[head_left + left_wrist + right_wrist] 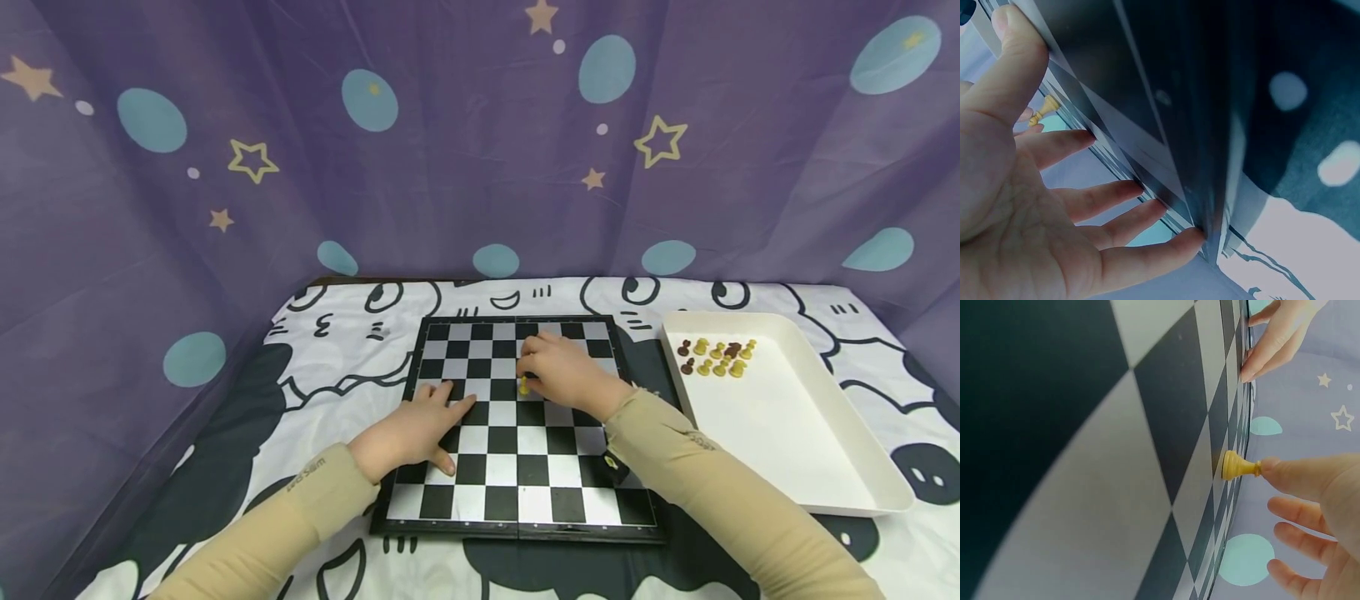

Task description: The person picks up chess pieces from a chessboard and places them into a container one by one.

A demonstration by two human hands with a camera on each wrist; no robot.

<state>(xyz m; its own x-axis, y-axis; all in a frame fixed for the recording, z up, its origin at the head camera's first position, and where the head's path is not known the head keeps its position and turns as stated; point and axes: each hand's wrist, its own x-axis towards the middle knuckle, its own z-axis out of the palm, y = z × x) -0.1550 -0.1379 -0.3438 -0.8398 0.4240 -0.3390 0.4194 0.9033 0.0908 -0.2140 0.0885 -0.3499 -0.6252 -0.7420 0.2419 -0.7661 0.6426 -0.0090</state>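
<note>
A black-and-white chessboard [534, 504] lies flat on the patterned cloth. Over its middle, my right hand [566, 373] pinches a yellow chess piece [1238, 466] by the top between thumb and fingers. The piece stands upright with its base at the board's surface; its top is hidden by the fingertips, so I cannot tell which piece it is. My left hand [416, 425] rests on the left part of the board, fingers spread and thumb apart. In the left wrist view its fingertips [1192, 239] touch the board, and nothing is held.
To the right stands a white tray [810, 450] with several yellow pieces [737, 368] and dark brown pieces [687, 367] grouped at its far left. A small black object [616, 467] with a yellow mark lies by the right sleeve. A purple curtain [465, 167] hangs behind the table.
</note>
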